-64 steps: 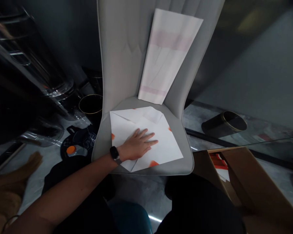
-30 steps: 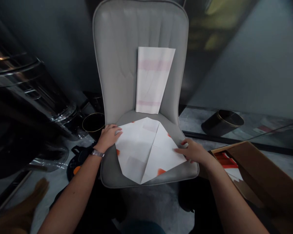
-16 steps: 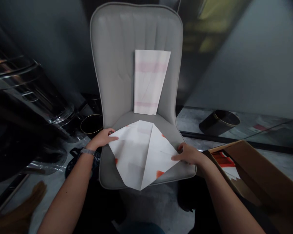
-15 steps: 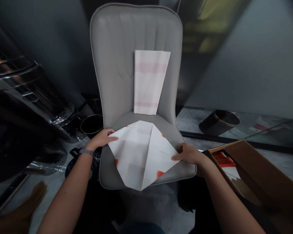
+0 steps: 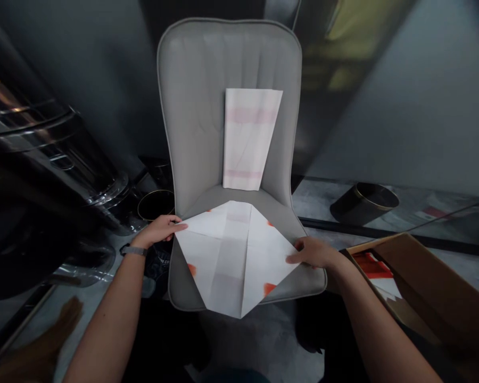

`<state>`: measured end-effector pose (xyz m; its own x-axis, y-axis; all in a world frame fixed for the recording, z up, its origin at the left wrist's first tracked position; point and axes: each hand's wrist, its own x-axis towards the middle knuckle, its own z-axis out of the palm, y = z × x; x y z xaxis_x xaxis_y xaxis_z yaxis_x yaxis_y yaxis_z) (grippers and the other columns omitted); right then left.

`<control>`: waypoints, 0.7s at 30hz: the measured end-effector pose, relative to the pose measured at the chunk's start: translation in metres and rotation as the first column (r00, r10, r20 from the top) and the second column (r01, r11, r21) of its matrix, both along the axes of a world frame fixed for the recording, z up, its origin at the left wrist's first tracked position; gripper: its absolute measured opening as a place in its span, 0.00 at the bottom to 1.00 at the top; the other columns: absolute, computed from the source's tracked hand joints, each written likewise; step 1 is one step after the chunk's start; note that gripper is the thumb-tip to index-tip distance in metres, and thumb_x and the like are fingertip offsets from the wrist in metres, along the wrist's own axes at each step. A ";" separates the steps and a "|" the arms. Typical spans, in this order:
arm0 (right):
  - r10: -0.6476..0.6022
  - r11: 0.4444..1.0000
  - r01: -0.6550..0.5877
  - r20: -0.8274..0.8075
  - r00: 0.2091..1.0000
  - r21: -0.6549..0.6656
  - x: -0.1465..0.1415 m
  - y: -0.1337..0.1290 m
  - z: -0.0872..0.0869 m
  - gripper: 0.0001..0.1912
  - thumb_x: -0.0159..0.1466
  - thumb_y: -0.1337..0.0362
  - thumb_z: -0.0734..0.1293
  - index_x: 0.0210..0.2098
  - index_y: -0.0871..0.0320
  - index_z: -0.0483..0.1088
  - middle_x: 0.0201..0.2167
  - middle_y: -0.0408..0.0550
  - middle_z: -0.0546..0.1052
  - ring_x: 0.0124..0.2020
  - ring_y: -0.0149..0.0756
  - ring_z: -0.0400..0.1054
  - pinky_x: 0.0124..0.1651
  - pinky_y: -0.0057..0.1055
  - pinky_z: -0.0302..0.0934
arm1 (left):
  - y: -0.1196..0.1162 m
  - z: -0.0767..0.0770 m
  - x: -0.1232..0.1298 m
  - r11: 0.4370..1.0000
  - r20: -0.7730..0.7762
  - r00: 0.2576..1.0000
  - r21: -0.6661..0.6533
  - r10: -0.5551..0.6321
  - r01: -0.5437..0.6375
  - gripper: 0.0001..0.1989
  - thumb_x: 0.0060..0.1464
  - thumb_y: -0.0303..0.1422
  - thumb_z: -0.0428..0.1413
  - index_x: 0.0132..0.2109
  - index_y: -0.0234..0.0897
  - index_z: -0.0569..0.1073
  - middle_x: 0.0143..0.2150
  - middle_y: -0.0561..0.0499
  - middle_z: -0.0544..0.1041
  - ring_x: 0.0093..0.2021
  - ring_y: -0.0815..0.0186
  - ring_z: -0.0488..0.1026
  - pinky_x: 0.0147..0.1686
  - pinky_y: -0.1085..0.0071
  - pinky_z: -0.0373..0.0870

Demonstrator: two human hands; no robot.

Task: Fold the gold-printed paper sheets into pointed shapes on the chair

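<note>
A large white paper sheet (image 5: 235,260) with creases and orange-red corner marks lies opened as a diamond on the grey padded chair seat (image 5: 239,198). My left hand (image 5: 159,231) pinches the sheet's left corner. My right hand (image 5: 313,252) grips its right edge, with fingers over the paper. A folded white paper strip with pink bands (image 5: 249,138) leans on the chair backrest (image 5: 199,96), apart from both hands.
An open cardboard box (image 5: 407,271) holding red-and-white printed material sits at the right. A black gold-rimmed cylinder (image 5: 363,205) lies on its side on the floor. Another gold-rimmed cup (image 5: 155,205) and shiny glass cylinders (image 5: 43,143) stand at the left.
The sheet has gone from folded, under one flat hand, to spread open as a diamond. Both hands now hold its side corners. My view has shifted slightly.
</note>
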<state>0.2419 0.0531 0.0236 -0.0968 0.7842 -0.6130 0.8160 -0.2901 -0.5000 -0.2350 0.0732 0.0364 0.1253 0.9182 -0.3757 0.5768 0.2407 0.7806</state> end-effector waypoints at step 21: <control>-0.226 0.844 0.468 -0.617 0.754 0.262 0.046 -0.017 0.102 0.32 0.38 0.43 0.82 0.31 0.58 0.73 0.20 0.39 0.70 0.18 0.27 0.60 0.20 0.28 0.54 | -0.013 0.020 0.039 0.991 0.417 0.904 0.051 0.092 -0.124 0.20 0.48 0.42 0.71 0.40 0.34 0.74 0.41 0.44 0.83 0.47 0.58 0.82 0.55 0.61 0.76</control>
